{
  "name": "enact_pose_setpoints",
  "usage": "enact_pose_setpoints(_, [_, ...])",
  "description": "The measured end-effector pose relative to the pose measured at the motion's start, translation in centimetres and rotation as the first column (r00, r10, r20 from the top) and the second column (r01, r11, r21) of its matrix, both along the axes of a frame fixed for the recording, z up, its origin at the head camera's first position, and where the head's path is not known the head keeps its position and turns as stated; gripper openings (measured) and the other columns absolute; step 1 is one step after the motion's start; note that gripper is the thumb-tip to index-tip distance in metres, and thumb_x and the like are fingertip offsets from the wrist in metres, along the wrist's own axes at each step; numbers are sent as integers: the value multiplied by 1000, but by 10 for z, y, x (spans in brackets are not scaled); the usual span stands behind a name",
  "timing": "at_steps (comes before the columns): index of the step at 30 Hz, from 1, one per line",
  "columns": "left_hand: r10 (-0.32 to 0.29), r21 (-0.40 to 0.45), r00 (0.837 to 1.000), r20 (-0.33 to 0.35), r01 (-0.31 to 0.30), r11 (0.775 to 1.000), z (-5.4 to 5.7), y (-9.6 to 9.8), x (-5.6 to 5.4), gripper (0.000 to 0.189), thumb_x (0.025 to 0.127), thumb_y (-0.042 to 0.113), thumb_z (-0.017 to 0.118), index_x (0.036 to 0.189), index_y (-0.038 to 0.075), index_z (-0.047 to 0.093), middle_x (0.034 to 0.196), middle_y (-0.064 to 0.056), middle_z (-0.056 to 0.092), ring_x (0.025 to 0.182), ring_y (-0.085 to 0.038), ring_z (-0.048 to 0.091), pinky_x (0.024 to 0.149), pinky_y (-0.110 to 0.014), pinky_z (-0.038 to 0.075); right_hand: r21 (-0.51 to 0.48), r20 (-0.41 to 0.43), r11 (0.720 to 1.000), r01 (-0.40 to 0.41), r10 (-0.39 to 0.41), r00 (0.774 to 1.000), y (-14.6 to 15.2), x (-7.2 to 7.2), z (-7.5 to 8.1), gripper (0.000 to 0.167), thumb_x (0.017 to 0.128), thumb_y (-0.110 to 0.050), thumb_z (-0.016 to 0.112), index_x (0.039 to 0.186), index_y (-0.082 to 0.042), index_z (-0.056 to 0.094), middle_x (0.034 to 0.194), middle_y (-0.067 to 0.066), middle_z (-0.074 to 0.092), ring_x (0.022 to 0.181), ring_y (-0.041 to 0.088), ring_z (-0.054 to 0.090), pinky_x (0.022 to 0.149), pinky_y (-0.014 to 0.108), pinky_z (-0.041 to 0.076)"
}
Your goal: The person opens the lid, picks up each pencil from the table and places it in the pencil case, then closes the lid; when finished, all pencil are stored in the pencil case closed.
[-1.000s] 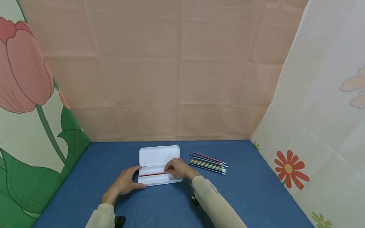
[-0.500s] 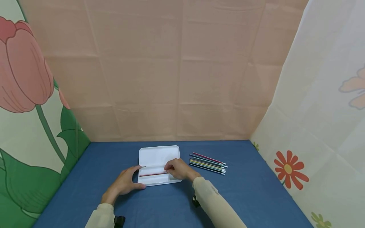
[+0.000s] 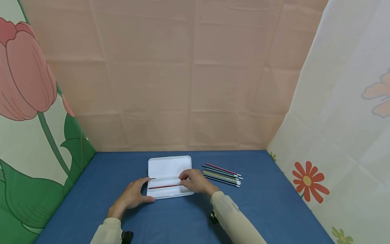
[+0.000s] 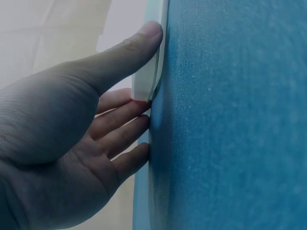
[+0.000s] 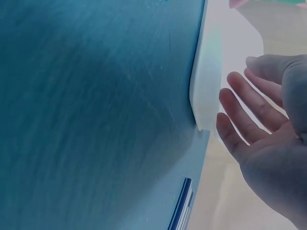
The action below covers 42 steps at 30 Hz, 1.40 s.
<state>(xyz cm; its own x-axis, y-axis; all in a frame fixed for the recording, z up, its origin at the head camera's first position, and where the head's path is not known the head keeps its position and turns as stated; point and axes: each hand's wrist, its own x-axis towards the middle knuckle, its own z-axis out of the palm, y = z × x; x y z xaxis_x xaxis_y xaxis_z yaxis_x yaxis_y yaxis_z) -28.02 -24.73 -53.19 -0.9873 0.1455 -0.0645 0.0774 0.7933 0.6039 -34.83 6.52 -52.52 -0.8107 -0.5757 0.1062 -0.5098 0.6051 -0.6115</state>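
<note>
A white pencil case (image 3: 170, 168) lies on the blue cloth with its lid raised at the back. In its tray is a thin red-and-dark pencil (image 3: 164, 186), lying lengthwise. My left hand (image 3: 132, 196) holds the tray's left end, thumb at the front corner and fingers toward the hinge; the left wrist view shows the thumb (image 4: 144, 40) along the case's side. Over the tray's right part is my right hand (image 3: 196, 182), partly covering it. In the right wrist view its fingers (image 5: 240, 110) are loosely spread, with nothing between them.
Several pencils (image 3: 221, 175) lie side by side on the blue cloth (image 3: 170, 220) to the right of the case, close to my right hand. Beige fabric (image 3: 146, 84) hangs behind the table, with flowered fabric on both sides.
My right hand has moved slightly right and away from the pencil in the tray, its fingers loosening. The left hand and the case stay nearly where they were.
</note>
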Motion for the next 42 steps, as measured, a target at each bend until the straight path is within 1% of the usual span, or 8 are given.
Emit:
enact_pose_setpoints(7, [-5,-9,1000,-6,5,1000,1,0,0,103,86,41,101,166,-1,50,170,-34,50,159,-59,46,127,-77,42,-48,-32,999,-8,6,999,17,9,6,25,109,-19,75,129,-6,80,127,10,82,120,30,75,106,50,65])
enact_pose_setpoints(10, [-4,-8,1000,-9,4,1000,2,1,1,103,86,41,101,166,0,51,171,-34,50,159,-59,46,128,-77,42,-43,-35,999,8,-9,999,27,12,7,28,109,-22,75,131,-6,79,129,10,81,123,33,74,109,54,64])
enact_pose_setpoints(13, [-8,-9,1000,-14,8,1000,1,1,0,103,86,40,101,165,0,51,170,-34,50,159,-58,47,127,-77,42,-34,-56,999,15,-17,998,38,16,8,29,109,-22,75,133,-6,78,131,11,80,124,33,74,111,56,64])
enact_pose_setpoints(19, [-6,-6,1000,-17,6,1000,1,2,0,102,85,39,101,165,0,51,170,-34,50,159,-59,46,128,-77,41,-18,-130,999,37,-39,991,64,22,6,32,108,-20,77,135,-2,77,131,11,80,123,31,76,107,56,65])
enact_pose_setpoints(23, [-4,-8,1000,-19,4,1000,3,2,0,102,85,39,101,165,-1,51,170,-34,50,159,-59,46,128,-77,41,-20,-139,998,59,-62,988,82,25,4,33,108,-23,78,134,-4,77,132,10,80,125,31,77,108,57,64])
enact_pose_setpoints(30, [-12,-11,1000,-18,12,1000,3,1,1,102,85,40,101,165,0,52,170,-34,51,158,-59,47,126,-77,43,-22,-141,990,136,-138,980,107,30,1,36,106,-28,81,134,-6,78,134,9,80,127,32,76,109,59,62])
enact_pose_setpoints(37, [-12,-5,1000,-18,12,1000,3,3,2,102,86,39,101,165,0,52,170,-34,51,158,-59,47,127,-77,43,23,-200,984,177,-169,965,134,29,-5,39,102,-28,86,133,-4,79,132,13,81,125,34,77,108,59,63])
enact_pose_setpoints(42, [-6,0,1000,-12,6,1000,3,2,1,101,86,39,101,165,0,52,170,-34,50,159,-58,47,127,-77,42,39,-169,977,208,-199,965,152,27,-9,42,102,-27,86,135,-3,78,133,15,80,125,35,76,110,63,61])
